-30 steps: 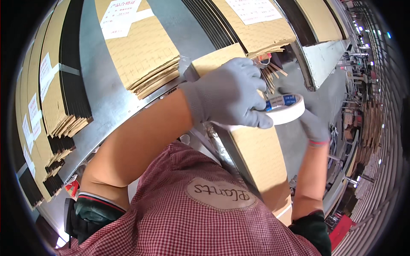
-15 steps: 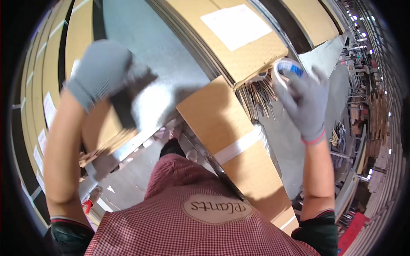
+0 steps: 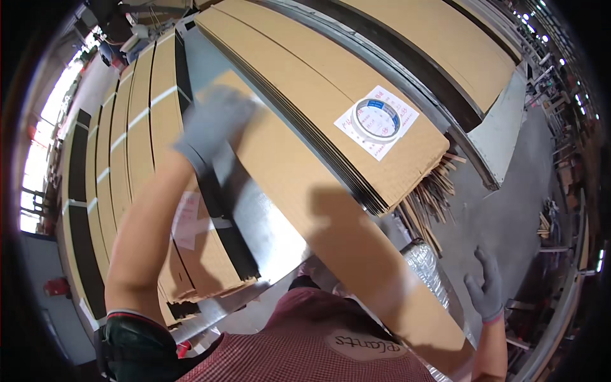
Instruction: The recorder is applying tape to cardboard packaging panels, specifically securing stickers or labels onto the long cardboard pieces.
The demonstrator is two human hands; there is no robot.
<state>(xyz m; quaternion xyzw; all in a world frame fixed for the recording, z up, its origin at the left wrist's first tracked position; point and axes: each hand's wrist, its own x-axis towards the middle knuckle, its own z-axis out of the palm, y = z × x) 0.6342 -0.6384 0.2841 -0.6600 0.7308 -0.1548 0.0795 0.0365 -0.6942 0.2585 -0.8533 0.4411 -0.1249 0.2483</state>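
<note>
Head view: a tape roll [image 3: 393, 120] lies on a label [image 3: 408, 113] near the front edge of a cardboard stack [image 3: 423, 149], perhaps leaving the spread, empty right hand [image 3: 488, 290] free. One long carton [image 3: 286, 172] juts past the near edge of the worktop [image 3: 268, 223]; the left hand [image 3: 217, 124], at its far end, is too blurred to tell any grip.

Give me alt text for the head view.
A blurred grey-gloved left hand is at the far end of a long cardboard piece; the right hand is open and empty. A tape roll lies on a white label on a cardboard bundle.
</note>
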